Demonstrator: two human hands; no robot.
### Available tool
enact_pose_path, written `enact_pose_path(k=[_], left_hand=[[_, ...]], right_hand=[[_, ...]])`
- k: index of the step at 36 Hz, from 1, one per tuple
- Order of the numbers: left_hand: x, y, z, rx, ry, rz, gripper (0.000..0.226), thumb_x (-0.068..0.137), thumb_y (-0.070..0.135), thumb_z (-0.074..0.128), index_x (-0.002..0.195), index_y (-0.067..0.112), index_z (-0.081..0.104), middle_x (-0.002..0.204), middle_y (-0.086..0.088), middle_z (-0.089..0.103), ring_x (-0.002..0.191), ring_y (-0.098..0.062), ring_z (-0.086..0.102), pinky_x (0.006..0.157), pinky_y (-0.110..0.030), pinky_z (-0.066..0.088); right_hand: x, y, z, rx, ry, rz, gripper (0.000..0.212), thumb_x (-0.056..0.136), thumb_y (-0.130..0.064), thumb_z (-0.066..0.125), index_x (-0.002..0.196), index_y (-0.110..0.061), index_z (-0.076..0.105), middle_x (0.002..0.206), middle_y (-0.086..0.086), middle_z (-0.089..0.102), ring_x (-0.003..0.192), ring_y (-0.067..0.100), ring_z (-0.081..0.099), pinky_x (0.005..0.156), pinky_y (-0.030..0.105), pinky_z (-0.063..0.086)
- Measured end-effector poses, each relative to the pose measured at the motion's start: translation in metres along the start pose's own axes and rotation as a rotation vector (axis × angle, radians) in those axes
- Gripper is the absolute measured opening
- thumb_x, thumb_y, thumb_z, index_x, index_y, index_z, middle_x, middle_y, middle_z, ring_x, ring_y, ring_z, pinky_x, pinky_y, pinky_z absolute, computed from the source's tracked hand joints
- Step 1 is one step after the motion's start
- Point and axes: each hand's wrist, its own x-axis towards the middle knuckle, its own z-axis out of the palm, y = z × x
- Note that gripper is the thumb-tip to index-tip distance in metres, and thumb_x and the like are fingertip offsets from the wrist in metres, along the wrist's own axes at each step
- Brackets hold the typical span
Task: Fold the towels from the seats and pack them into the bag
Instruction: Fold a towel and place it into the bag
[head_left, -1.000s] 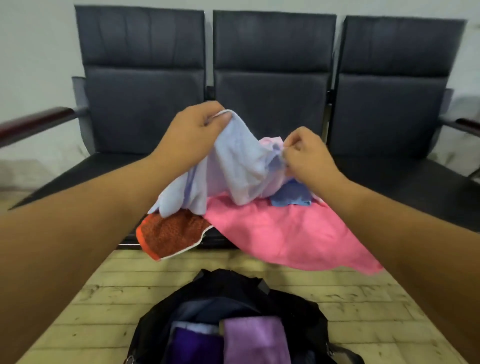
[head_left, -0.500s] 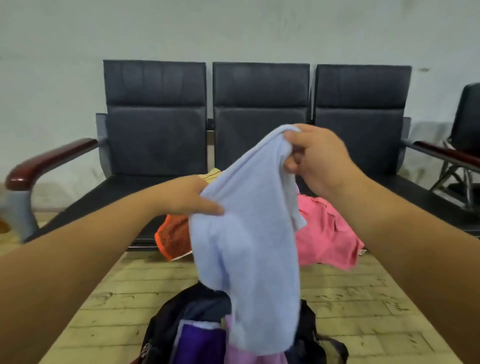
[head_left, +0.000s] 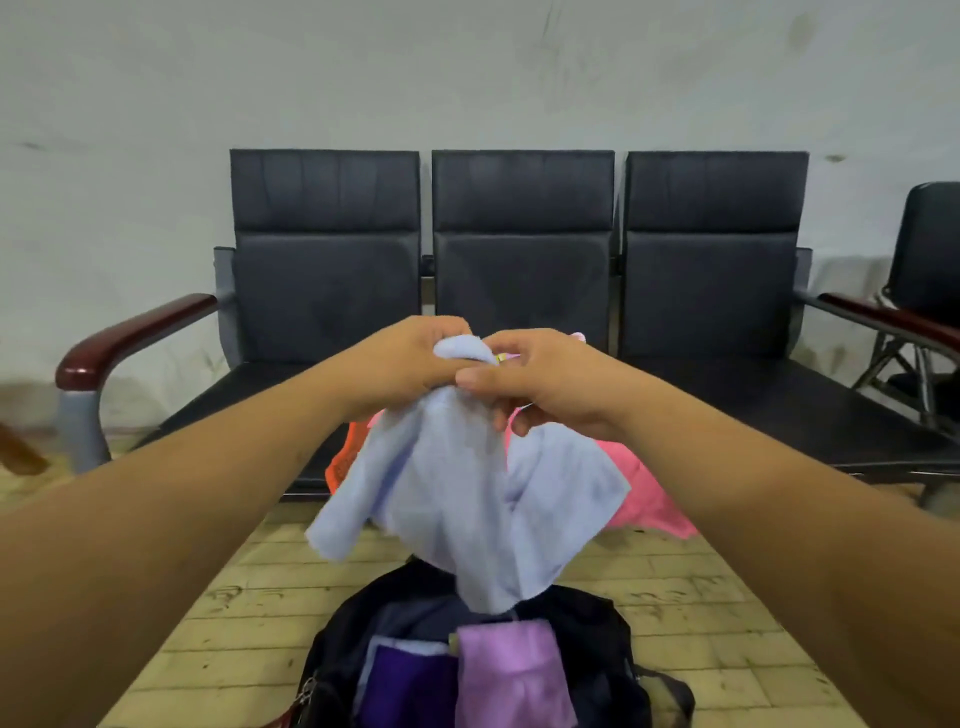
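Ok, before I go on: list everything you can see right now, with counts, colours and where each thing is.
light blue towel: 1, light blue, held up above the bag, hanging unfolded
pink towel: 1, pink, on the seats, hanging over the front edge
orange towel: 1, orange, on the seats left of the pink one, mostly hidden
bag: 1, black, open on the floor before the seats
dark purple towel: 1, dark purple, in the bag, left
lilac towel: 1, lilac, in the bag, right
seats: 3, black, in a row by the wall
armrests: 2, dark red, at the row's ends
chair: 1, black, right edge, cut off
floor: 1, pale wooden boards
left hand: 1, grips the light blue towel's top
right hand: 1, pinches it alongside
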Motion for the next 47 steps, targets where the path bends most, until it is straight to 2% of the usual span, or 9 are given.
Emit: enact_pose_path(k=[3,8,18,21,24,32,37,44,47], left_hand=[[-0.003,0.002,-0.002,-0.059,-0.041,0.029,0.01,0.09,0.035,0.069,0.099,0.03,0.069,0.095,0.003,0.073,0.094,-0.022,0.069,0.088,-0.046,0.058],[-0.011,-0.011,-0.008,-0.296,-0.149,-0.066,0.039,0.089,0.027,0.074,0.126,0.026,0.062,0.119,0.001,0.071,0.112,-0.02,0.067,0.1,-0.047,0.051],[-0.023,-0.054,0.002,0.065,-0.375,-0.346,0.027,0.087,0.043,0.07,0.101,0.022,0.077,0.108,-0.003,0.074,0.104,-0.022,0.068,0.104,-0.045,0.047],[-0.02,-0.073,0.003,0.042,-0.226,-0.385,0.043,0.078,0.05,0.063,0.102,0.015,0.069,0.109,-0.016,0.068,0.094,-0.022,0.066,0.099,-0.054,0.049],[-0.011,-0.072,-0.003,-0.083,0.073,-0.399,0.02,0.088,0.02,0.057,0.091,0.001,0.058,0.101,-0.027,0.06,0.085,-0.025,0.059,0.092,-0.053,0.052],[0.036,-0.01,-0.088,0.007,0.786,-0.213,0.023,0.1,0.021,0.041,0.102,0.005,0.057,0.094,-0.011,0.061,0.074,-0.021,0.053,0.062,-0.033,0.041],[0.058,0.062,-0.155,-0.076,1.164,0.101,0.015,0.104,0.019,0.041,0.094,0.01,0.048,0.075,0.006,0.046,0.079,-0.016,0.044,0.051,-0.008,0.034],[0.057,0.094,-0.218,0.057,1.127,0.098,0.018,0.099,0.029,0.051,0.098,0.016,0.062,0.101,-0.002,0.06,0.09,-0.021,0.053,0.075,-0.028,0.039],[0.044,0.08,-0.225,0.107,1.069,0.023,0.017,0.091,0.029,0.062,0.089,0.014,0.068,0.088,-0.004,0.063,0.082,-0.022,0.055,0.069,-0.028,0.038]], right_hand=[[0.006,-0.003,0.0,0.022,0.045,0.007,0.034,0.093,-0.027,0.071,0.102,0.004,0.065,0.058,-0.001,0.046,0.05,0.012,0.038,0.048,0.022,0.037],[0.013,-0.004,-0.009,0.018,0.234,-0.028,0.025,0.097,-0.021,0.065,0.075,-0.011,0.058,0.056,0.001,0.038,0.048,0.014,0.03,0.046,0.025,0.03],[0.025,-0.025,-0.056,0.396,0.664,-0.08,0.014,0.103,-0.022,0.055,0.091,-0.015,0.059,0.079,0.008,0.059,0.055,0.015,0.059,0.051,0.026,0.048],[0.026,-0.022,-0.079,0.373,0.741,-0.012,0.013,0.101,-0.025,0.058,0.107,-0.015,0.064,0.095,0.011,0.066,0.065,0.019,0.065,0.06,0.025,0.054],[0.025,-0.019,-0.099,0.307,0.783,0.021,0.018,0.099,-0.015,0.06,0.116,-0.01,0.064,0.102,0.014,0.065,0.065,0.02,0.066,0.061,0.025,0.056],[0.026,-0.067,-0.139,0.253,0.716,0.031,0.008,0.092,0.005,0.063,0.1,0.004,0.063,0.103,0.014,0.059,0.079,0.02,0.069,0.079,0.029,0.061],[0.03,-0.148,-0.156,0.484,0.738,-0.267,0.011,0.092,0.009,0.06,0.086,0.001,0.062,0.1,0.015,0.062,0.089,0.024,0.069,0.082,0.03,0.061],[0.031,-0.179,-0.156,0.177,0.669,-0.198,0.011,0.091,-0.004,0.07,0.102,-0.005,0.07,0.1,0.014,0.061,0.069,0.019,0.059,0.054,0.024,0.053],[0.025,-0.173,-0.152,0.08,0.725,-0.179,0.019,0.093,-0.013,0.071,0.108,-0.001,0.068,0.092,0.013,0.058,0.057,0.014,0.048,0.049,0.024,0.045]])
